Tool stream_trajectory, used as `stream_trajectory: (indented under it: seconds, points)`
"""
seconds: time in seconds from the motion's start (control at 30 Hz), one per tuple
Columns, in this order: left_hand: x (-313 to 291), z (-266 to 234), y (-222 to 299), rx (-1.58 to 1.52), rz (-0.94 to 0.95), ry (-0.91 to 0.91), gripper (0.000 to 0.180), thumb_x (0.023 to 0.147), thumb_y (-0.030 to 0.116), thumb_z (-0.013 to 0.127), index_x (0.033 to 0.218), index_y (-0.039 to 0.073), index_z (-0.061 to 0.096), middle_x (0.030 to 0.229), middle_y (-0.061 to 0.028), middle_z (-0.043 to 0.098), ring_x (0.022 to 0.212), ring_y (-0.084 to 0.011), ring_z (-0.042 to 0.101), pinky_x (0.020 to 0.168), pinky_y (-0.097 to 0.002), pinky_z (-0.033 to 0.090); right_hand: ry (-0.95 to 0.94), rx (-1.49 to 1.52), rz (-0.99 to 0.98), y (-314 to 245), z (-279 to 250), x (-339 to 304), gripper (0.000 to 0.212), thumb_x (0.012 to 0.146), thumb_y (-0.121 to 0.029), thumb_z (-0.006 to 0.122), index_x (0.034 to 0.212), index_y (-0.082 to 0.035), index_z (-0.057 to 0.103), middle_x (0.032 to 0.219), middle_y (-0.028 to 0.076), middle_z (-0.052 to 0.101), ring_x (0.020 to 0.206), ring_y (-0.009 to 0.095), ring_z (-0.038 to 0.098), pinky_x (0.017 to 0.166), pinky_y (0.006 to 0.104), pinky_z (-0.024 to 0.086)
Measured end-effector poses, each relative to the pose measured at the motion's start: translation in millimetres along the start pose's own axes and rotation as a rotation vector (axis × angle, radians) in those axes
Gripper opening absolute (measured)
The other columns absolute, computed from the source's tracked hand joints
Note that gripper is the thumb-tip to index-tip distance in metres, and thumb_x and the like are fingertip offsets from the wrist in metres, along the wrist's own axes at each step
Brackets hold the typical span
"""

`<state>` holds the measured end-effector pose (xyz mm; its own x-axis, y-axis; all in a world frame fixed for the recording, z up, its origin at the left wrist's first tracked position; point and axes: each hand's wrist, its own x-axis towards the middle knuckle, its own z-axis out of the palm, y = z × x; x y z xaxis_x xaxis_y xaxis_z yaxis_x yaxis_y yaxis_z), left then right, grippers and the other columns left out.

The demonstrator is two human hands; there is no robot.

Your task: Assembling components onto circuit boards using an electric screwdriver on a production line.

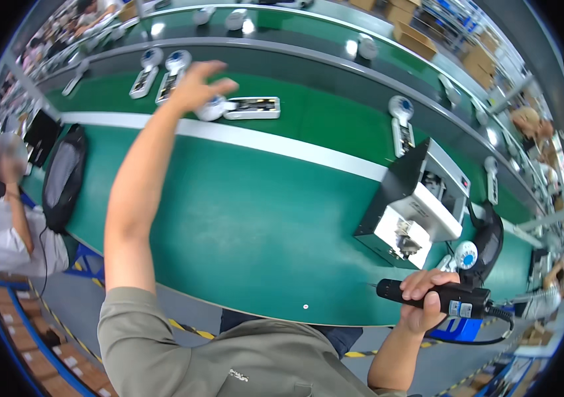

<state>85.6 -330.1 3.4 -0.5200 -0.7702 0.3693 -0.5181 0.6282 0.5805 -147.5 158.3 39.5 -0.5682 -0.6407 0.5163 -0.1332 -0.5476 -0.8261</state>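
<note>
My left hand (197, 89) reaches over the green conveyor belt (315, 126) with its fingers spread and nothing gripped. Under its palm side lies a white handheld device with a round head and an open handle showing inner parts (253, 108); the hand partly covers its head. Close by, on the hand's far side, is a similar white device (176, 63), partly hidden. Whether the hand touches either one I cannot tell. At the lower right my right hand (425, 294) is wrapped round a black electric screwdriver (470, 301), its bit pointing left above the green bench (262, 218).
A black and white screw feeder (421, 205) stands at the bench's right. Beside it is a white device with a blue disc (466, 255). More devices (401, 126) lie along the belt. A dark bag (65, 175) and a seated co-worker (14, 225) are at the left.
</note>
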Motion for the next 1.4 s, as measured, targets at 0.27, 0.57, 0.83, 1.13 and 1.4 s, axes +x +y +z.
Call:
stream_trajectory:
  seconds: [0.27, 0.57, 0.83, 1.13, 1.4]
  points:
    - [-0.1, -38.4, -201.5, 0.457, -0.401, 0.234, 0.049, 0.094, 0.041, 0.045, 0.129, 0.008, 0.056, 0.122, -0.0174, 0.062, 0.111, -0.0385, 0.058, 0.090, -0.0436, 0.047, 0.085, -0.006, -0.032, -1.9, 4.5, -4.1, 0.025, 0.085, -0.020, 0.065, 0.100, -0.006, 0.050, 0.061, 0.003, 0.053, 0.050, 0.014, 0.051, 0.053, 0.0265, 0.047]
    - [-89.3, -28.7, -11.9, -0.029, 0.094, 0.327, 0.037, 0.095, 0.013, 0.050, 0.129, -0.001, 0.053, 0.122, -0.0161, 0.060, 0.107, -0.0283, 0.058, 0.093, -0.0342, 0.045, 0.015, 0.072, -0.064, -16.2, -23.8, 2.7, 0.027, 0.085, -0.017, 0.066, 0.104, -0.004, 0.051, 0.062, 0.005, 0.054, 0.052, 0.015, 0.054, 0.056, 0.0287, 0.048]
    - [-225.5, 41.8, 207.8, -0.243, 0.951, -0.552, 0.040, 0.080, 0.021, 0.069, 0.115, 0.004, 0.059, 0.118, -0.0135, 0.055, 0.099, -0.0287, 0.055, 0.086, -0.0392, 0.044, -0.132, 0.228, -0.352, -54.9, -13.2, 54.6, 0.023, 0.078, -0.004, 0.066, 0.097, -0.003, 0.051, 0.066, 0.007, 0.057, 0.053, 0.017, 0.056, 0.055, 0.0286, 0.050]
    - [-231.6, 108.6, 249.6, -0.240, 1.027, -0.501, 0.043, 0.083, 0.021, 0.067, 0.119, 0.003, 0.056, 0.119, -0.0127, 0.051, 0.103, -0.0267, 0.050, 0.088, -0.0367, 0.040, -0.259, 0.035, -0.280, -34.7, -5.0, 66.7, 0.018, 0.083, -0.010, 0.059, 0.099, -0.005, 0.052, 0.064, 0.006, 0.055, 0.054, 0.016, 0.054, 0.057, 0.0294, 0.049]
    - [-232.9, 118.1, 254.5, -0.199, 0.894, -0.475, 0.048, 0.082, 0.029, 0.066, 0.121, 0.005, 0.053, 0.113, -0.0097, 0.051, 0.097, -0.0227, 0.048, 0.085, -0.0327, 0.037, -0.281, 0.009, -0.102, -34.4, -5.9, 60.4, 0.023, 0.086, -0.015, 0.058, 0.105, -0.004, 0.052, 0.066, 0.005, 0.055, 0.055, 0.016, 0.055, 0.059, 0.0292, 0.049]
